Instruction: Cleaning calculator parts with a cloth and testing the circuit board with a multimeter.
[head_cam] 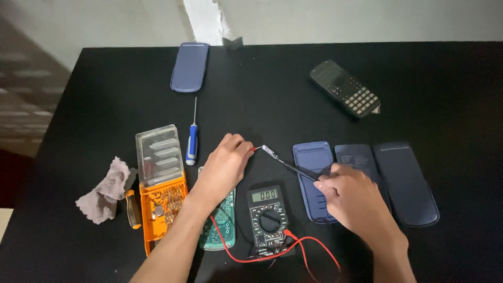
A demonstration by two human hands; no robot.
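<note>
Now pinching thin black probe (296, 170) in right hand (351, 196) fingers, tip aimed up-left toward red probe tip (255, 149) pinched by left hand (225, 165). Flat black counter (429, 84) below, pale wall (340, 18) behind.

The red probe (254, 149) is a short red tip showing just right of the frame's centre, pinched at its end. The black probe (291, 166) is a slim dark rod with a pale metal tip, slanting from lower right up to the left, its tip almost meeting the red one. The multimeter (268, 215) lies flat at lower centre, black, display lit, red lead (272, 256) looping below it.
</note>
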